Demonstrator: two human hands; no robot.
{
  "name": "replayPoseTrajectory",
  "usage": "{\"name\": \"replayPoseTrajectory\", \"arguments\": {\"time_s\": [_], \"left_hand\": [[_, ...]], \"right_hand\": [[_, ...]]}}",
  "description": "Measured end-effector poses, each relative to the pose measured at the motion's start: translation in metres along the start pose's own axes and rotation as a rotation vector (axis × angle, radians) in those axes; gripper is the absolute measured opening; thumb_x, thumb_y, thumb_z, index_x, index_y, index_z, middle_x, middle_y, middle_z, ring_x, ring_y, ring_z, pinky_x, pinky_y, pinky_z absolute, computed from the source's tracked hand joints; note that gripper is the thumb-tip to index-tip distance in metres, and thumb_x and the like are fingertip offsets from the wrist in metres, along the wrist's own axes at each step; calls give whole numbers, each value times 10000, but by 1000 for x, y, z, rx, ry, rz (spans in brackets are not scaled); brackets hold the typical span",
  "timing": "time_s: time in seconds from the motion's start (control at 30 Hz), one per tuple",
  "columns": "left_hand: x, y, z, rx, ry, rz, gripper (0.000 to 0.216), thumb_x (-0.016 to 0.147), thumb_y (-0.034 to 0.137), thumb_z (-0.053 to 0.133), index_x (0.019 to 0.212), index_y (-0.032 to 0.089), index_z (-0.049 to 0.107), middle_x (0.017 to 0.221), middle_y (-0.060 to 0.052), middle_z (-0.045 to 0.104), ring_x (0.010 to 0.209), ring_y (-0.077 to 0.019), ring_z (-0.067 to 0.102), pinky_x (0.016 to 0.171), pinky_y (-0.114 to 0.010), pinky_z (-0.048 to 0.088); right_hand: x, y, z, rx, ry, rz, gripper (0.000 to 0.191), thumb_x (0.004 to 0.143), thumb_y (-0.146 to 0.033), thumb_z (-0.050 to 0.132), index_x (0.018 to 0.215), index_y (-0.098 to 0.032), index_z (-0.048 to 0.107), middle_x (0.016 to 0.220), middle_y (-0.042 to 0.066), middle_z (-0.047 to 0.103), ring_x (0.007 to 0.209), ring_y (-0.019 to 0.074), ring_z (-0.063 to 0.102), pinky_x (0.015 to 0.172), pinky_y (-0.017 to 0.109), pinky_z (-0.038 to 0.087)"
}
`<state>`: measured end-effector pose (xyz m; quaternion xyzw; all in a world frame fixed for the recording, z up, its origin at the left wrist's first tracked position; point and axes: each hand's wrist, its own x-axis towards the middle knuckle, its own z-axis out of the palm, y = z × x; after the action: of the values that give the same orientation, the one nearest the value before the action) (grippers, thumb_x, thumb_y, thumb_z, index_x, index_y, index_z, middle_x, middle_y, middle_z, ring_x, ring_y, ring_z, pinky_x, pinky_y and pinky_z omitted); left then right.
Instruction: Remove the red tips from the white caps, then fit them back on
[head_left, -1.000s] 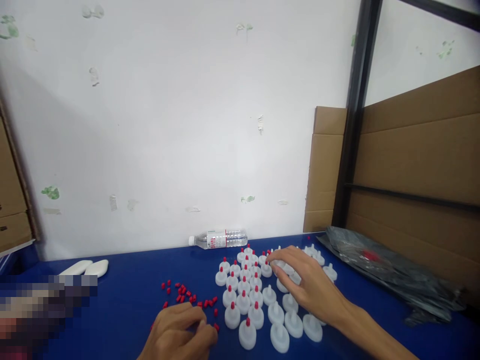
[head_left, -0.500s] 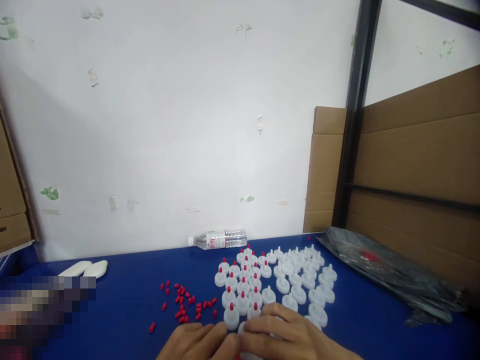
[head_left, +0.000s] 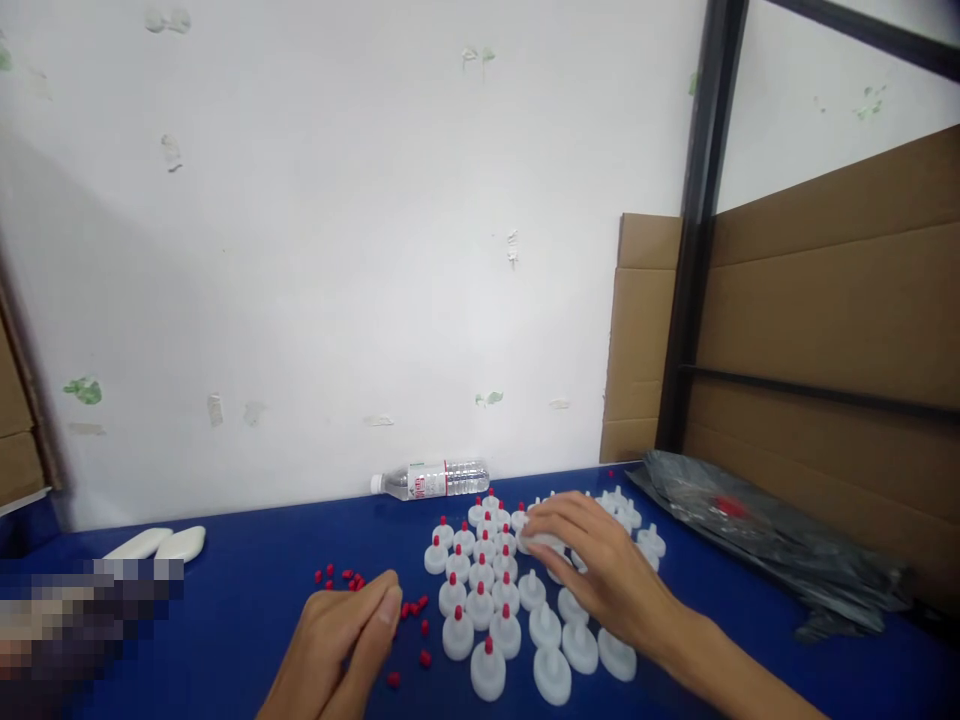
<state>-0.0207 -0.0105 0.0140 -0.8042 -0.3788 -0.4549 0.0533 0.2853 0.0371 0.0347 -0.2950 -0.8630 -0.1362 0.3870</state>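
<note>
Several white nozzle caps (head_left: 487, 670) stand in rows on a blue table (head_left: 247, 590); those on the left carry red tips, those on the right are bare white. My right hand (head_left: 600, 570) reaches over the rows and its fingers close on a white cap (head_left: 541, 541) at the far side. My left hand (head_left: 337, 640) lies at the near left with its fingers pressed together, fingertips over the scattered red tips (head_left: 352, 580). What they pinch, if anything, is hidden.
A clear water bottle (head_left: 431, 480) lies against the white wall. Two white oblong pieces (head_left: 157, 545) rest at the far left. A crumpled black plastic bag (head_left: 757, 535) lies at the right beside cardboard sheets (head_left: 825, 300) and a black frame post (head_left: 694, 230).
My hands were together at the near edge half a second ago. The right hand has since gone out to the far caps and the left has slid left to the red tips.
</note>
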Motion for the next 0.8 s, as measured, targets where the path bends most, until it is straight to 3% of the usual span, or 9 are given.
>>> {"name": "replayPoseTrajectory", "arguments": {"time_s": [0.1,0.23,0.37,0.57,0.8], "left_hand": [[12,-2,-1,89,-159,109,277,1028,215,433,757,227,491,623,50,569,497,-120,543,489,-239,393],[16,2,8,207,-266,121,163,946,137,450,839,224,539,819,-14,647,703,-174,625,561,-253,441],[6,-4,20,123,-345,133,158,919,108,459,890,225,561,939,-41,655,843,-198,616,685,-271,494],[-8,-17,34,71,-386,121,145,876,97,487,902,225,549,1013,-53,614,886,-217,587,758,-318,488],[-11,-17,33,106,-424,53,169,880,87,487,945,230,551,1068,-52,586,939,-232,579,787,-341,470]], "right_hand": [[0,9,2,3,-146,170,209,1062,-290,502,1216,-260,639,1184,62,715,1076,243,672,951,443,497],[3,3,2,89,-326,194,324,1105,-268,354,1100,-241,676,1095,37,734,1009,208,679,984,412,443],[4,1,1,116,-439,222,367,1117,-282,304,1035,-249,660,1045,5,733,970,198,659,1058,436,354],[2,2,0,110,-476,228,370,1125,-313,273,949,-245,591,964,-20,709,900,184,624,1059,435,313],[2,4,2,90,-466,231,435,1126,-355,264,870,-224,590,825,-4,669,805,182,614,1005,429,375]]}}
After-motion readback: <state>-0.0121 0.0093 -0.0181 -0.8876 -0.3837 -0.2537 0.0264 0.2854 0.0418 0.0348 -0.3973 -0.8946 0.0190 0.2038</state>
